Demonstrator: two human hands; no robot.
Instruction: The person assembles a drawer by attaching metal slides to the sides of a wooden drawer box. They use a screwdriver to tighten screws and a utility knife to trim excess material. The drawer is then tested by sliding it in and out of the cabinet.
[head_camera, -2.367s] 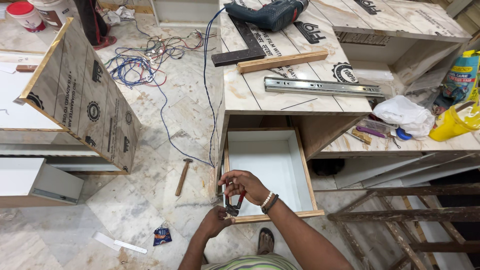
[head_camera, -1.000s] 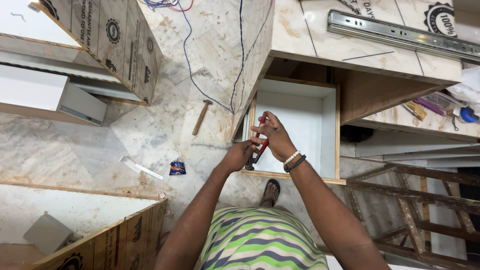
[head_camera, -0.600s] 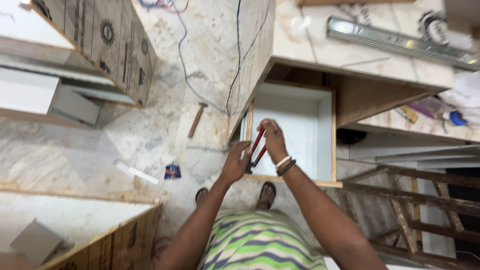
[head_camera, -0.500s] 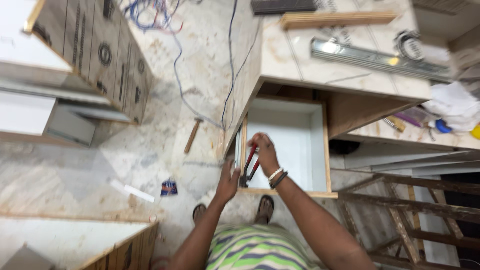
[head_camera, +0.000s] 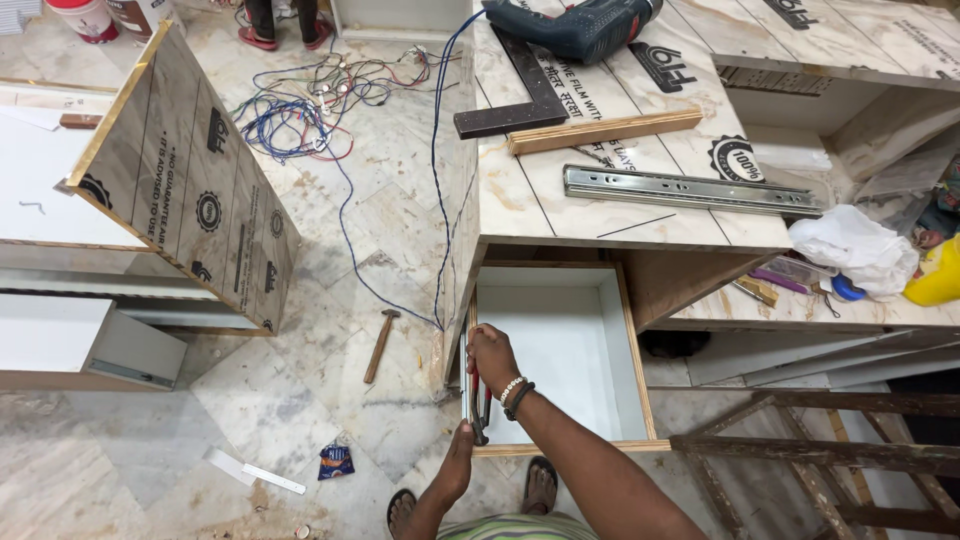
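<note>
– where's the red-handled pair of pliers (head_camera: 481, 405)?
– at the left wall of the open white-lined plywood drawer (head_camera: 560, 345), on its metal slide rail (head_camera: 467, 375).
– and the hands?
– the right hand (head_camera: 492, 355) is clenched around the handles; the left hand (head_camera: 458, 468) grasps the tool's lower end.
– anything nearby?
– a wooden-handled hammer (head_camera: 379, 343) on the marble floor (head_camera: 330, 250), well apart.

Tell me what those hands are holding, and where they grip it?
The right hand grips the red handles of a tool against the drawer's left side; the left hand steadies its lower end.
</note>
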